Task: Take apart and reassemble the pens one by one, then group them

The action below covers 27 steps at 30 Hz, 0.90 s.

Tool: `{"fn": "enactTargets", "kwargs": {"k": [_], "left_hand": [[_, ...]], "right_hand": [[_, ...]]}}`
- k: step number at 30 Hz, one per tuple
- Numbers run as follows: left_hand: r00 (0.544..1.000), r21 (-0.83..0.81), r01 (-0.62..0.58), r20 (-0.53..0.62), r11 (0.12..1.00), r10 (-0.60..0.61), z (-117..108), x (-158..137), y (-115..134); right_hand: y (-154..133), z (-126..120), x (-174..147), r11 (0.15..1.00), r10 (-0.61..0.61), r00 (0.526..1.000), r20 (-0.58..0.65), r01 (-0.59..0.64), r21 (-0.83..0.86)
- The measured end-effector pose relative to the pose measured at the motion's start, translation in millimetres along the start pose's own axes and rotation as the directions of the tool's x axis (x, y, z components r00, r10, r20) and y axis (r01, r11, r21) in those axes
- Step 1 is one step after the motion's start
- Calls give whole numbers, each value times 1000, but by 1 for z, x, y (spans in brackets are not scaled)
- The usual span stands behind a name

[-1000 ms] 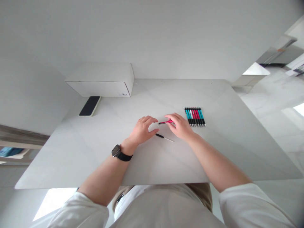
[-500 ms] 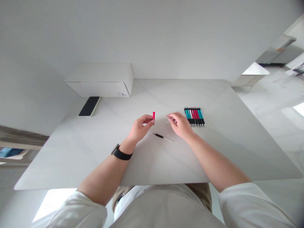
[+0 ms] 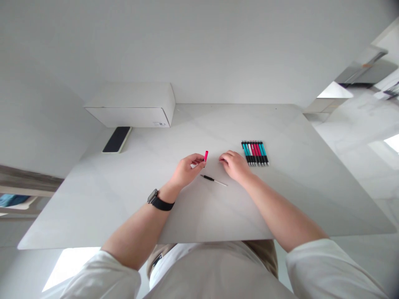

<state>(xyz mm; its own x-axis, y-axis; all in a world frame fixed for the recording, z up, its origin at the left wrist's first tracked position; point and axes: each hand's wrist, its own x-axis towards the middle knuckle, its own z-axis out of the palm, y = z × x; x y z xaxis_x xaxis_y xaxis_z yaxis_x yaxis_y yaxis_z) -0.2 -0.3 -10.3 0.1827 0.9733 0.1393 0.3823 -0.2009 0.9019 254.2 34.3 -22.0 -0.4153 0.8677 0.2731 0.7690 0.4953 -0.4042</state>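
A pinkish-red pen barrel point(image 3: 206, 155) stands slightly tilted between the thumb and fingers of my left hand point(image 3: 187, 169), over the middle of the table. My right hand point(image 3: 235, 165) rests low to its right, fingertips pinched together. Whatever they hold, if anything, is too small or hidden to make out. On the table between and below the hands lies a pen part point(image 3: 213, 180) with a black grip and a thin white refill sticking out. Close to my right hand is a neat row of several pens point(image 3: 255, 153) in teal, white and red with black grips.
A long white box point(image 3: 131, 116) stands at the back left against the wall. In front of it lies a dark-screened phone point(image 3: 117, 139). The white table point(image 3: 296, 199) ends at a front edge by my body.
The pen barrel in my left hand has shifted slightly right and down and now leans right. My right fingers have closed together near the tabletop, where a small pale thing showed before.
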Motion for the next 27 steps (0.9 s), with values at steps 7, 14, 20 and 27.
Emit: {"fn": "enactTargets", "kwargs": {"k": [7, 14, 20, 27], "left_hand": [[1000, 92, -13, 3, 996, 13, -1, -1, -1], [999, 122, -35, 10, 992, 34, 0, -1, 0], [998, 225, -65, -6, 972, 68, -1, -3, 5], [978, 327, -207, 75, 922, 193, -2, -5, 11]], "right_hand": [[16, -27, 2, 996, 87, 996, 25, -87, 0], [14, -14, -4, 998, 46, 991, 124, -41, -44], [1, -15, 0, 984, 23, 999, 29, -28, 175], [-20, -17, 2, 840, 78, 994, -76, -24, 542]]}}
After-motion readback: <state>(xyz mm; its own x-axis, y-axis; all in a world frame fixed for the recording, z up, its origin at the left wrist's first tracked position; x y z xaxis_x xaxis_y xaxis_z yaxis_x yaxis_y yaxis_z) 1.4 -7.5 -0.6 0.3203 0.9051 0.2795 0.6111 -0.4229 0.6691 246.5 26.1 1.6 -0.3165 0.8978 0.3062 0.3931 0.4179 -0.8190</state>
